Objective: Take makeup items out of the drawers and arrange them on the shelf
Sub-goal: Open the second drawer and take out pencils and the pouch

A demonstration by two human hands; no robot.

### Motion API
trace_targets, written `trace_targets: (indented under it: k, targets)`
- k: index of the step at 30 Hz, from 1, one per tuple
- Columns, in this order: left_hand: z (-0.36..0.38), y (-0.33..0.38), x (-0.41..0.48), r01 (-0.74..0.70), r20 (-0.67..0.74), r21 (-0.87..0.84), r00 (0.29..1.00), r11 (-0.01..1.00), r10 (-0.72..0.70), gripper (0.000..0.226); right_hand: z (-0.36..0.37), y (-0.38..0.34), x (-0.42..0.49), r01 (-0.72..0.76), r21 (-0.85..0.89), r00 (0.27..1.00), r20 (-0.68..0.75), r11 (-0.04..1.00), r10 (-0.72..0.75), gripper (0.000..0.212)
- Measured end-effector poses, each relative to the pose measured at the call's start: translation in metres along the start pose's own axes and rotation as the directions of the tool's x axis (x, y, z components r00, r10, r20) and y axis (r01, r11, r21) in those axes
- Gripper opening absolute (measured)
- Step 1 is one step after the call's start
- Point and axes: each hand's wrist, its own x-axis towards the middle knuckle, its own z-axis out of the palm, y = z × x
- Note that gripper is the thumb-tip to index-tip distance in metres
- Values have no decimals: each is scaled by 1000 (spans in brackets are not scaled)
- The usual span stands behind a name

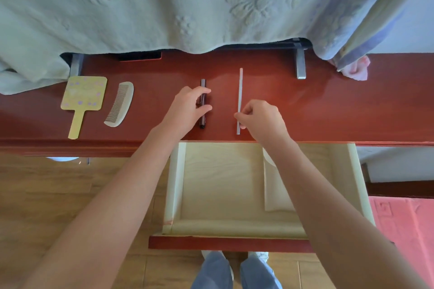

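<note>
A dark makeup pencil [202, 119] lies lengthwise on the red wooden shelf [328, 105], and my left hand [187, 108] grips its middle between thumb and fingers. To its right lies a thin white pencil [240, 87]; my right hand [260, 117] pinches its near end. Further left on the shelf rest a yellow hand mirror [82, 96] and a pale comb [119, 103]. Below the shelf edge the drawer [176, 183] stands pulled out, lined with light wood; a pale flat sheet [274, 195] lies inside, partly hidden by my right forearm.
A pale green embossed cloth [164, 7] hangs over a screen at the back, whose two metal feet [300, 63] stand on the shelf. A pink cloth [357, 68] sits at the right. Wooden floor, a red rug [404, 230] and my feet lie below.
</note>
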Motion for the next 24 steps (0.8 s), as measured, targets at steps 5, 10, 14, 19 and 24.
trace_targets:
  k: [5, 10, 14, 19, 24]
  targets:
    - [3, -3, 6, -27, 21, 70, 999, 997, 25, 48, 10, -5, 12, -93, -112, 996, 4, 989, 94, 17]
    - [7, -5, 6, -37, -3, 101, 999, 994, 38, 53, 11, -6, 12, -85, -156, 996, -18, 984, 83, 20]
    - [6, -3, 4, -32, -3, 85, 999, 996, 32, 54, 12, -5, 8, -74, -149, 997, -11, 986, 73, 25]
    - [-3, 9, -10, -78, -173, 86, 981, 993, 92, 42, -14, 18, -30, -5, -10, 994, -112, 1000, 4, 23]
    - [26, 41, -69, -408, -126, -167, 912, 898, 391, 23, -36, 98, -67, -178, 32, 984, 15, 983, 178, 11]
